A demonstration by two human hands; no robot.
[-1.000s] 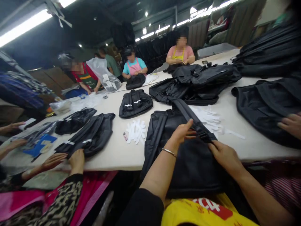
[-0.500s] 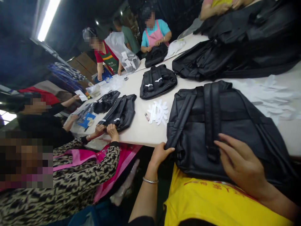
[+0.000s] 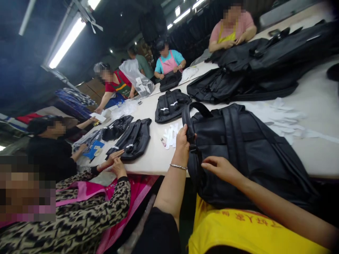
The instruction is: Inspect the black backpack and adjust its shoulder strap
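Observation:
A black backpack lies back-side up at the near edge of the long white table, partly hanging over onto my lap. My left hand grips its left shoulder strap, which arches up off the bag. My right hand rests on the bag's lower left part, fingers pointing toward the strap, holding nothing that I can see. A silver bracelet sits on my left wrist.
Small white paper strips and a lighter lie left of the bag; more strips lie to the right. Other black backpacks and a pile cover the table. Co-workers sit around it; one person's hands work at my left.
My left hand moved from the bag's lower left corner up to the shoulder strap and took hold of it. My right hand slid left across the bag. The view shifted slightly.

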